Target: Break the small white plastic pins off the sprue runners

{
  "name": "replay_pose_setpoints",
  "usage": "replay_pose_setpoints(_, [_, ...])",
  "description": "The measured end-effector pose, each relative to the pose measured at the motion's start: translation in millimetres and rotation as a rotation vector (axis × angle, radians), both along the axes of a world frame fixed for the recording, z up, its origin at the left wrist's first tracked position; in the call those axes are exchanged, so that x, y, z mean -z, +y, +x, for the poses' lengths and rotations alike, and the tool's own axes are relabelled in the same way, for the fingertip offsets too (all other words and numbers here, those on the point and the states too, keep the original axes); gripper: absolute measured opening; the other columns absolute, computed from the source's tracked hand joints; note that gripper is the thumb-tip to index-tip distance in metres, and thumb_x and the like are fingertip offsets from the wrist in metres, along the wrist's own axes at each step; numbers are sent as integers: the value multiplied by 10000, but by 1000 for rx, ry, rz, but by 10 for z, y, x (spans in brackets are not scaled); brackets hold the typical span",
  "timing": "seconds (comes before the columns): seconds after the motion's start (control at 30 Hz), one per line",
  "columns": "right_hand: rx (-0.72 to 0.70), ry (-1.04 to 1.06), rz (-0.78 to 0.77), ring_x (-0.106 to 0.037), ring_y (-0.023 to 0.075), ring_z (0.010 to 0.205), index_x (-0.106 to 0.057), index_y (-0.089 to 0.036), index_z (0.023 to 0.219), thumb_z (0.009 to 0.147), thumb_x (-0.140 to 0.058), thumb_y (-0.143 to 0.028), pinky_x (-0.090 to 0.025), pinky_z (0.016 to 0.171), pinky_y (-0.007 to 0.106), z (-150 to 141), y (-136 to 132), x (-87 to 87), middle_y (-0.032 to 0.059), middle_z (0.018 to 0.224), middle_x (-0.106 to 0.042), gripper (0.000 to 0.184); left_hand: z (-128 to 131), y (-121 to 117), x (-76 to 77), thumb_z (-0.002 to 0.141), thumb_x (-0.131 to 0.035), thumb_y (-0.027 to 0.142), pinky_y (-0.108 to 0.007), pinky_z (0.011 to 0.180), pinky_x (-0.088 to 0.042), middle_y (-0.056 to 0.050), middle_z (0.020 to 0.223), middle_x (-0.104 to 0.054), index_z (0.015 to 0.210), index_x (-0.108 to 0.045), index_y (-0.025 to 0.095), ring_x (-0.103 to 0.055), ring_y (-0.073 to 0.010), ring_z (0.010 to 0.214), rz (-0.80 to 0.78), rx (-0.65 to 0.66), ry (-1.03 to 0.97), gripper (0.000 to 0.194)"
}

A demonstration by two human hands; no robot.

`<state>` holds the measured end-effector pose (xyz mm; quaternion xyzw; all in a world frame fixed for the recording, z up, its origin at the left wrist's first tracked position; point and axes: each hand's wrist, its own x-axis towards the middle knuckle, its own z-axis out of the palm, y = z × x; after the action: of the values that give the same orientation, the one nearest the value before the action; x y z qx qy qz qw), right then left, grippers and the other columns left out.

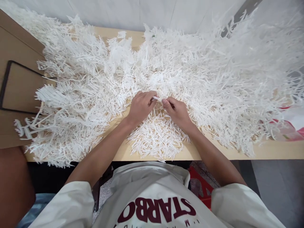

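Seemingly a workshop: white pieces [158,136] heaped along a table [273,151].

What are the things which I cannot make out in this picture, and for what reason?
All in the head view:
White piece between left hand and right hand: full shape, covered by fingers.
Cardboard: rest of it, cut off by left edge.
Shirt: lowest print, cut off by bottom edge.
White strands, far right: single ones, blurred.

Bright, even, cool light, faint soft shadows close below the left hand [142,107] and right hand [177,111], white strands [156,136] just below them fairly crisp, milky haze and blur far out beyond the right hand, wide-angle stretching at the edges
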<state>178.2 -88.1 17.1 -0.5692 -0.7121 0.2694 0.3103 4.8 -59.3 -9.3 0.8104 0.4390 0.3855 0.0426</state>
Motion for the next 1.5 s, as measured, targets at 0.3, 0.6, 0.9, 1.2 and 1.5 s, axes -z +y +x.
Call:
replay_pose_setpoints(0.3, [20, 80, -18, -423, 81, 508, -487, -199, 647, 899, -384, -570, -313, 502, 240, 25, 8, -21, -34, 554, -474, 460, 5, -10, 32, 918, -358, 93, -286, 732, -400, -10, 799, -659, 992, -594, 198, -580, -130, 742, 220, 131, 201, 269])
replay_pose_setpoints(0.6, [50, -47, 134, -353, 81, 518, -377, -205, 638, 941, -364, -480, -277, 511, 259, -33, 0, 11, -35, 571, -419, 409, 27, -33, 21, 904, -391, 135, -302, 716, -397, -20, 731, -659, 961, -595, 171, -572, -142, 676, 228, 106, 286, 215])
replay_pose_setpoints(0.9, [-157, -117, 579, -287, 79, 454, -340, -213, 590, 941, -387, -256, -238, 459, 267, -111, -196, 4, -45, 495, -350, 357, -74, 120, 18, 932, -422, 327, -265, 503, -290, 32, 498, -478, 706, -513, 194, -377, -91, 452, -219, -126, -170, 278])
replay_pose_setpoints(1.2, [8, 103, 144, -566, 96, 678, -594, -223, 977, 897, -493, -445, -454, 609, 238, -89, -108, -9, 14, 848, -636, 257, -73, 57, -47, 936, -382, 304, -262, 617, -411, -18, 703, -627, 867, -572, 182, -549, -118, 634, -236, 106, -83, 236])
replay_pose_setpoints(1.5, [61, 167, -31, -470, 79, 547, -482, -205, 680, 924, -364, -528, -359, 541, 247, -62, -77, -84, -29, 602, -514, 422, -77, 40, 27, 916, -369, 144, -278, 680, -408, -24, 796, -663, 982, -610, 205, -566, -138, 692, 84, 230, 235, 257])
